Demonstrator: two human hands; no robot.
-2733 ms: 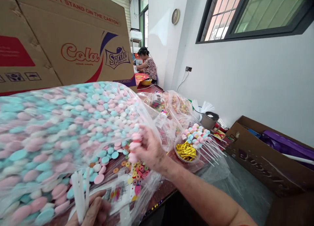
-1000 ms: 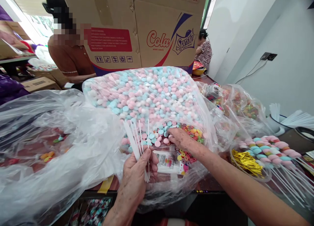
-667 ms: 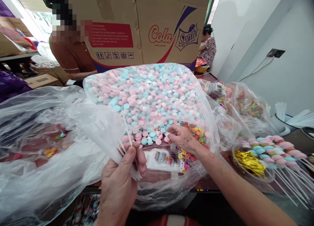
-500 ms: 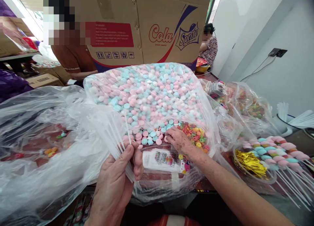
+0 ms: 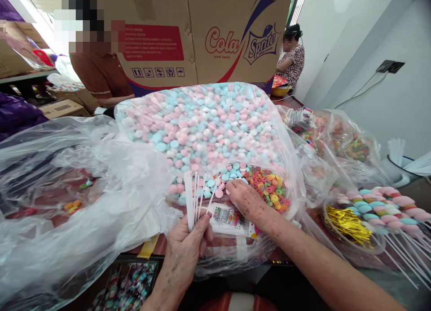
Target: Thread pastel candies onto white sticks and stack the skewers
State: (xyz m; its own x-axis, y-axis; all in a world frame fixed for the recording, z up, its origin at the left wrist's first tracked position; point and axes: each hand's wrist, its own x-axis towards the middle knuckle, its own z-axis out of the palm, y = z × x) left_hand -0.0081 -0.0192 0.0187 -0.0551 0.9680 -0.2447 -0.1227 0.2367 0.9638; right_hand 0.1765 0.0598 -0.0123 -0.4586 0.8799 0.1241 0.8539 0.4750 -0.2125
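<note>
Apparently picking candies (image 5: 219, 193) beside ring gummies (image 5: 266, 187) | left hand (image 5: 190, 237): fingers closed round white sticks (image 5: 190, 198) | right hand (image 5: 247, 203): fingers curled down at candies, any hold hidden | next move calls for a clean pinch

Bench (image 5: 161, 247) is dark red | clear candy bag (image 5: 212, 117) lies at centre | crumpled plastic (image 5: 84, 239) lies left | tub of gold strips (image 5: 380, 249) stands right
</note>
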